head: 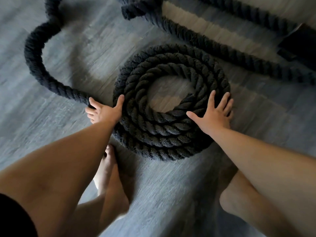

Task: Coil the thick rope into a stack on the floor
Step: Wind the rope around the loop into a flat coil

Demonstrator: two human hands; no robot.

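Note:
A thick black twisted rope (171, 103) lies coiled in several rings on the grey floor, with an open hole in the middle. A loose length (34, 62) curves away from the coil's left side toward the top left. My left hand (104, 112) grips this loose length where it meets the coil, thumb resting on the coil's outer ring. My right hand (215, 115) lies flat on the coil's right side with its fingers spread, holding nothing.
More rope (222, 50) runs diagonally across the floor behind the coil, with a frayed end (135, 11) at the top. A dark object (301, 43) stands at the right edge. My bare feet (112, 177) stand just in front of the coil.

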